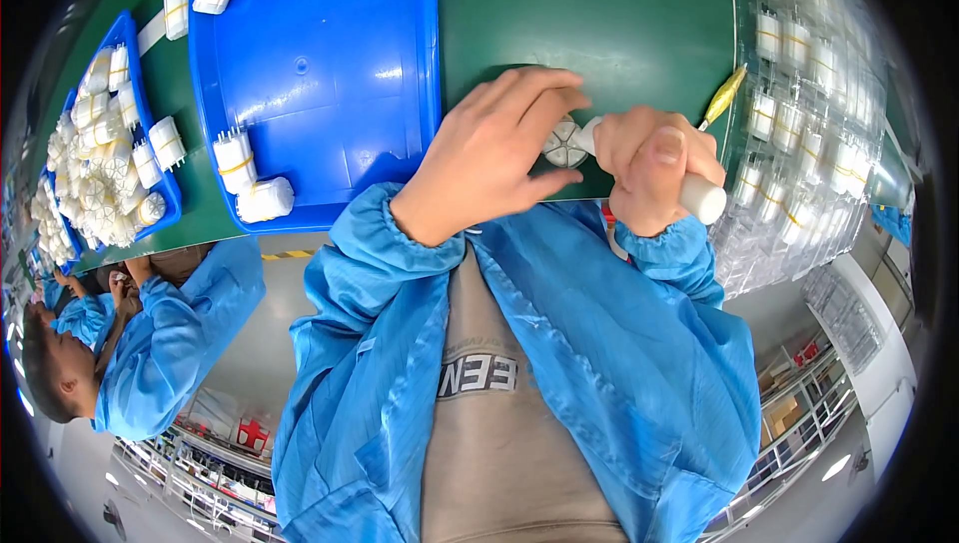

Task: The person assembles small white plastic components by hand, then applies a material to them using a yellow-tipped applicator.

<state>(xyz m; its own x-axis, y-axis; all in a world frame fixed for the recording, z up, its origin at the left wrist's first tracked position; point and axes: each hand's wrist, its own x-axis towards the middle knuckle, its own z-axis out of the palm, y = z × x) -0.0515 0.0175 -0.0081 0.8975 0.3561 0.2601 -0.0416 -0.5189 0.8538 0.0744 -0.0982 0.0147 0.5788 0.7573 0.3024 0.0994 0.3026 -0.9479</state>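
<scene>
In the middle of the green table my left hand (494, 148) curls around a round white piece (565, 144), thumb on the near side and fingers on the far side. The piece's face is divided into wedge-like segments. Just to the right, my right hand (654, 158) is closed in a fist around a white rod-like tool (703, 199). Its rounded butt sticks out below the fist. The tool's other end comes close to the round piece; I cannot tell whether they touch.
Left of my hands lies a big blue tray (310, 103) with several banded white bundles (235, 160). Farther left, a blue bin (170, 205) is heaped with white pieces. Clear plastic packs (799, 133) and a yellow-handled tool (726, 95) lie right. A co-worker (170, 343) sits left.
</scene>
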